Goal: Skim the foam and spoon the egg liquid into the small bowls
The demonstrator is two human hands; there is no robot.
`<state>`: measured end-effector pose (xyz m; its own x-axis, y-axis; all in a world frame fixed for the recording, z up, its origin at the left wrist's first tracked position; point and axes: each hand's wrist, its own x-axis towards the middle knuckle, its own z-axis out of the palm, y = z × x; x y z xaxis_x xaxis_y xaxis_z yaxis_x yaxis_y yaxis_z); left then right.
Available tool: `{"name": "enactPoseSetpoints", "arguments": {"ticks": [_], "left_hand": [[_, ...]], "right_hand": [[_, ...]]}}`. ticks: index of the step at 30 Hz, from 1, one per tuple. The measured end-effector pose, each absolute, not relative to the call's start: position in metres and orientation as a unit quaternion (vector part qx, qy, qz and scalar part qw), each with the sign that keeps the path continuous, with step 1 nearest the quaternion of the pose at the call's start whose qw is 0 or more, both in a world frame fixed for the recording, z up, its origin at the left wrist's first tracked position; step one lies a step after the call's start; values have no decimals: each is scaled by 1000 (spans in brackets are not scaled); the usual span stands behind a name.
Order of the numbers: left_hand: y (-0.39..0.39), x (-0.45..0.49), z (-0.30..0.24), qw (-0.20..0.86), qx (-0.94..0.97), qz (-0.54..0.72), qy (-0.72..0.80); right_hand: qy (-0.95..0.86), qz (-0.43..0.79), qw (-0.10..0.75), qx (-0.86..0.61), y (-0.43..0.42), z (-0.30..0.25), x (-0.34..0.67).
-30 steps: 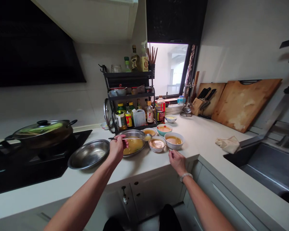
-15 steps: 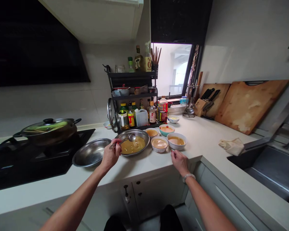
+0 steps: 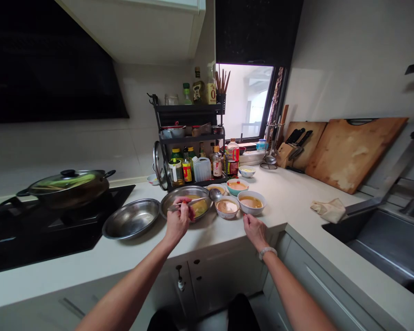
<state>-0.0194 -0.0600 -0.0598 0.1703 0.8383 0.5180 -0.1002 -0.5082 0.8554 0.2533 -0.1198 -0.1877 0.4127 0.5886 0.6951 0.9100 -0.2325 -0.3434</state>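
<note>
My left hand (image 3: 179,220) is closed around the handle of a metal ladle (image 3: 215,195). The ladle's bowl hangs level above the gap between a wide metal basin (image 3: 163,200) of yellowish liquid and a small patterned bowl (image 3: 227,214). My right hand (image 3: 255,230) is closed, fingertips at the near underside of a white bowl (image 3: 252,209) of brownish liquid; whether they pinch its base or something small is hidden. Behind stand a green-rimmed bowl (image 3: 237,191) of orange liquid and another small bowl (image 3: 216,187), partly covered by the ladle.
A second metal basin (image 3: 134,225) lies left of the filled one. A lidded pan (image 3: 69,188) sits on the black stove (image 3: 55,225). Behind the bowls is a rack (image 3: 189,138) of bottles. At right are a cloth (image 3: 328,209), cutting boards (image 3: 355,151), a knife block (image 3: 289,154) and a sink (image 3: 386,243).
My left hand has moved right with the ladle, from over the liquid in the basin to beyond its right rim. My right hand has stayed beside the white bowl.
</note>
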Motion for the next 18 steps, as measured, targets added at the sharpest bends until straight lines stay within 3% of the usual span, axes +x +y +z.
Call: {"name": "enactPoseSetpoints", "arguments": {"ticks": [7,18], "left_hand": [[-67,9,-84,335,761,480,280],[-44,18,-77,509,560,553,349]], "right_hand": [[-498,-228,372,-749,-122,-186,251],[-505,-237,388,-734,-123,-185,249]]}}
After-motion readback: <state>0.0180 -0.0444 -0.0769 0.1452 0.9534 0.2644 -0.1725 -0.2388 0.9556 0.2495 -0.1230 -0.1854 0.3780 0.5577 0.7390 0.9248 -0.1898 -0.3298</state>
